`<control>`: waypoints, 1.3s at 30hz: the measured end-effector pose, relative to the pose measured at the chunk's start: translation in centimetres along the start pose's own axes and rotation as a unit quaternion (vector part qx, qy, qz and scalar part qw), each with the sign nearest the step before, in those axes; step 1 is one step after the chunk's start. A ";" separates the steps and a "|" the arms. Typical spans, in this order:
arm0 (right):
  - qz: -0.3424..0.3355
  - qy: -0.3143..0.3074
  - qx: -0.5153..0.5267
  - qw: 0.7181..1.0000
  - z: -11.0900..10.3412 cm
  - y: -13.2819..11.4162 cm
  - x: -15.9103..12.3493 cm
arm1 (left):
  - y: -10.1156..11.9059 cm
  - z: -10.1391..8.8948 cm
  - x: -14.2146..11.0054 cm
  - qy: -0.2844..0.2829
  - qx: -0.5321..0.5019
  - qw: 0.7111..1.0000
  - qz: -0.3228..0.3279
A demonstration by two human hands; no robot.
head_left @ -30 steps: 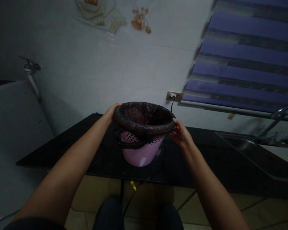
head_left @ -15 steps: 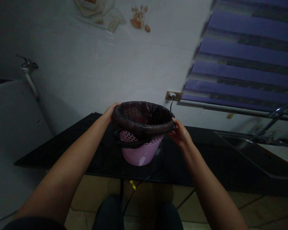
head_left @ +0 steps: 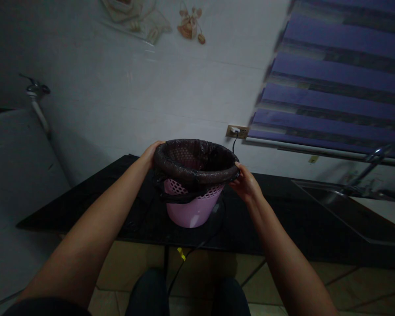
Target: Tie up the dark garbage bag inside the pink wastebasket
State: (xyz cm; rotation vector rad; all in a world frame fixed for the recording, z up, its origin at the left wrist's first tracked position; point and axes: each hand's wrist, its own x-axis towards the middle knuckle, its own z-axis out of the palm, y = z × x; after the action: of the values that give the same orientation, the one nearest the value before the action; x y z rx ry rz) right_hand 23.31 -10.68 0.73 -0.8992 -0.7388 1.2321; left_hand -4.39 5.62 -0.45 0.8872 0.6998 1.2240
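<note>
A pink trash bin (head_left: 191,214) with a perforated upper band stands upright on the black countertop (head_left: 246,219). Its inside is lined with a black trash bag (head_left: 197,176), folded outward over the rim, with loose folds hanging below at the front left. My left hand (head_left: 152,154) grips the rim at the left side, its fingers partly hidden behind the bag. On the right, my right hand (head_left: 245,182) holds the rim, thumb on top and fingers curled underneath.
Right of the bin is a sink (head_left: 335,206) with a faucet (head_left: 365,169). A plugged-in socket (head_left: 237,131) is on the wall behind. A black cord with a yellow tag (head_left: 181,253) hangs over the counter's front edge. A large pale appliance (head_left: 16,166) stands at left.
The view has shifted very slightly. Both hands stay on the rim, and the bin and bag look the same.
</note>
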 end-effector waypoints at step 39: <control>0.016 0.019 0.005 1.000 0.7 -0.4 -0.7 | -0.2 0.7 -3.2 0.028 -0.002 1.000 -0.008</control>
State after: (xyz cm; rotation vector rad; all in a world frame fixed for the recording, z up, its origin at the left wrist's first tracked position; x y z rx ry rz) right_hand 22.77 -11.30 1.38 -0.9271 -0.6898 1.2423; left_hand -4.39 2.34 -0.27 0.8451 0.7481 1.2407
